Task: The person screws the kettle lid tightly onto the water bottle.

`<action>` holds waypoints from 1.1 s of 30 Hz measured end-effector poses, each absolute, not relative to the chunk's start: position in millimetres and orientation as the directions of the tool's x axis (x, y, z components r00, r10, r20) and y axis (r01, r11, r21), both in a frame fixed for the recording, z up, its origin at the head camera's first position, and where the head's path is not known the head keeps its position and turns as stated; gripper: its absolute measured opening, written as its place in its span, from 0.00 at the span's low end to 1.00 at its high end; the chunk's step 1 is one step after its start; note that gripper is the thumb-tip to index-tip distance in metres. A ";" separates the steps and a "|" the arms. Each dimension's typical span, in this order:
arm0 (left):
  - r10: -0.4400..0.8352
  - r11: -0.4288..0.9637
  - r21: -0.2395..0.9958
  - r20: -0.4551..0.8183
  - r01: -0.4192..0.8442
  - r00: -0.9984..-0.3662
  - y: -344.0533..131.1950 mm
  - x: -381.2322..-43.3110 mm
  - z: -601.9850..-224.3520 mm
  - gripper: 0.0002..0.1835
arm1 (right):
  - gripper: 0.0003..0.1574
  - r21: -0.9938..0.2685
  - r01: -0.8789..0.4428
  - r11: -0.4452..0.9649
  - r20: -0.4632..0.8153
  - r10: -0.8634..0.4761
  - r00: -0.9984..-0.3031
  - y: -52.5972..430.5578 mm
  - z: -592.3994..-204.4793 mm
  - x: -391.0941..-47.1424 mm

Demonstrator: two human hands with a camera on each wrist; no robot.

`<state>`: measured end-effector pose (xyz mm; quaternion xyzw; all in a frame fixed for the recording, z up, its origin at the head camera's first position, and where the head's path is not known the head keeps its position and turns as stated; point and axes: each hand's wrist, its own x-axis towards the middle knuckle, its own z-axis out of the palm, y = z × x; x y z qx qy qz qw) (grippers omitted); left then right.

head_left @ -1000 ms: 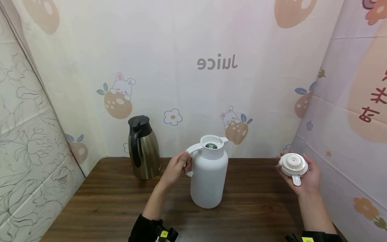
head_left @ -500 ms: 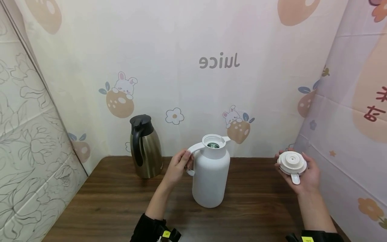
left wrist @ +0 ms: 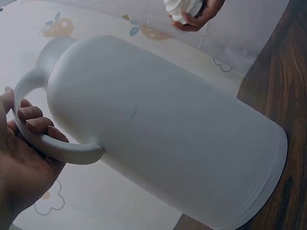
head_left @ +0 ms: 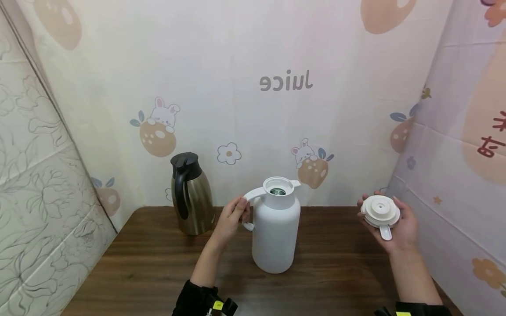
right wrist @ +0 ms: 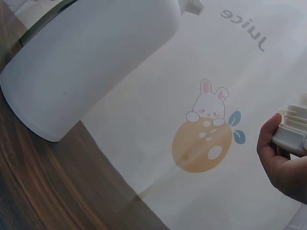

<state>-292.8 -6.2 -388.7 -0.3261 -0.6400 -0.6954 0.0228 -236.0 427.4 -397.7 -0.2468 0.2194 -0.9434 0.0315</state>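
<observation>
A white thermos jug (head_left: 275,235) stands upright on the table near its middle, its top uncovered and the shiny inside showing through the neck. My left hand (head_left: 231,218) grips the jug's handle; the left wrist view shows the fingers (left wrist: 33,117) curled through the handle loop. Off to the right, above the table, my right hand (head_left: 405,230) holds the white lid (head_left: 381,210), underside up with its tab toward me. In the right wrist view the thumb and part of the lid (right wrist: 292,132) appear at the right edge; the rest is cut off.
A gold-brown steel thermos jug (head_left: 193,202) with a black top and handle stands at the back left of the wooden table (head_left: 158,272). Printed cloth (head_left: 237,109) hangs behind the table and along both sides.
The lid in my right hand has shifted slightly left and up. My left hand keeps its grip on the jug's handle. The head view has turned a little.
</observation>
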 end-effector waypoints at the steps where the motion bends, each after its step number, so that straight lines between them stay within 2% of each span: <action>1: 0.376 -0.180 0.876 0.482 0.447 -0.792 -7.2 -293.0 -389.8 0.20 | 0.29 -0.432 -0.044 -0.901 0.451 -0.173 -0.875 425.7 -396.7 -236.4; 9: 0.356 -0.205 0.873 0.489 0.444 -0.796 -7.7 -297.0 -397.7 0.23 | 0.36 -0.477 -0.036 -0.878 0.493 -0.234 -0.838 402.4 -383.8 -239.8; 12: 0.354 -0.212 0.870 0.492 0.445 -0.795 -6.0 -298.0 -399.5 0.22 | 0.36 -0.552 -0.083 -0.830 0.501 -0.251 -0.828 392.2 -371.4 -242.4; 15: 0.349 -0.212 0.873 0.488 0.440 -0.800 -5.1 -297.4 -400.1 0.22 | 0.34 -0.663 -0.183 -0.726 0.492 -0.238 -0.837 380.6 -355.4 -245.8; 18: 0.338 -0.209 0.881 0.473 0.425 -0.814 -4.9 -296.9 -399.8 0.21 | 0.31 -0.767 -0.290 -0.572 0.479 -0.211 -0.852 366.4 -339.1 -250.5; 23: 0.331 -0.203 0.883 0.468 0.423 -0.819 -5.6 -298.1 -399.8 0.21 | 0.26 -0.878 -0.441 -0.185 0.469 -0.156 -0.869 339.1 -315.2 -258.3; 28: 0.332 -0.210 0.870 0.492 0.445 -0.805 -5.7 -299.7 -400.3 0.22 | 0.20 -0.836 -0.517 0.182 0.514 -0.065 -0.855 311.8 -295.7 -261.5; 33: 0.334 -0.206 0.873 0.488 0.443 -0.806 -5.0 -300.0 -398.7 0.22 | 0.22 -0.729 -0.573 0.374 0.584 -0.095 -0.806 292.6 -278.6 -267.4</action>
